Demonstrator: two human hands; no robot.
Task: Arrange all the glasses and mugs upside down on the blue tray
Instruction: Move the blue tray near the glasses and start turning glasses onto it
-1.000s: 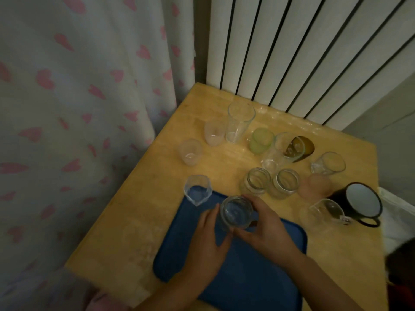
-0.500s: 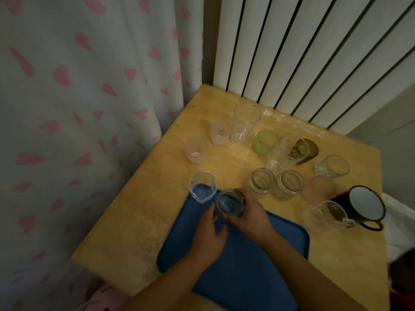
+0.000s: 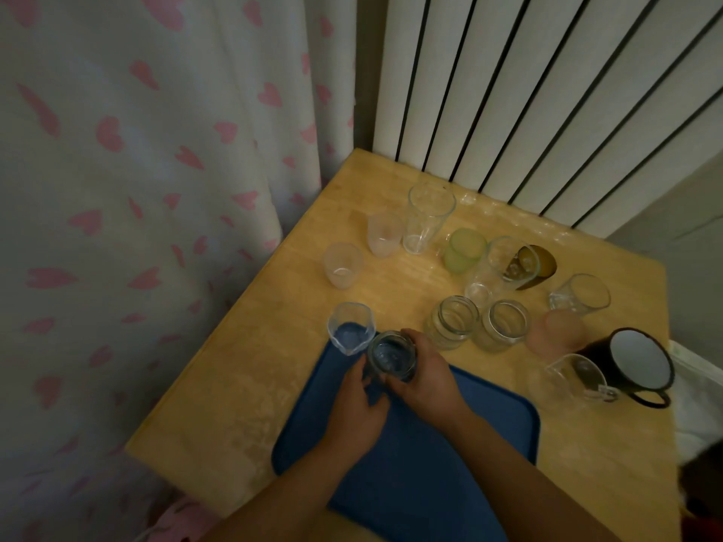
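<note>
A person's two hands are meeting over the far left corner of a blue tray [image 3: 450, 463] that is lying on a wooden worktop [image 3: 250, 385]. The right hand [image 3: 426, 379] is wrapping around a small clear glass [image 3: 391, 356], fingers curling over its far side, while the left hand [image 3: 358, 410] is resting just beside the glass with its fingers loosely spread and a fingertip touching the near side. The glass is sitting on the tray; whether it is mouth up or mouth down cannot be told through the clear wall. Just beside it, at the tray's corner, a faceted clear glass [image 3: 351, 332] is standing.

Beyond the tray, the remaining drinkware is waiting on the worktop. Two clear jars [image 3: 454, 320] are standing side by side near the tray's far edge. Two frosted cups [image 3: 343, 264] and a tall clear tumbler [image 3: 428, 217] are standing toward the far left, with a pale green cup [image 3: 463, 250] beside them. A leaning clear glass [image 3: 499, 267] is partly covering a dark amber glass [image 3: 542, 267]. Toward the right, a pink cup [image 3: 555, 336], a tilted clear glass [image 3: 581, 295], a clear handled mug [image 3: 575, 379] and a black mug with a white interior [image 3: 633, 363] are crowding together. A heart-patterned curtain [image 3: 137, 189] and a white radiator [image 3: 528, 91] are standing behind the worktop.
</note>
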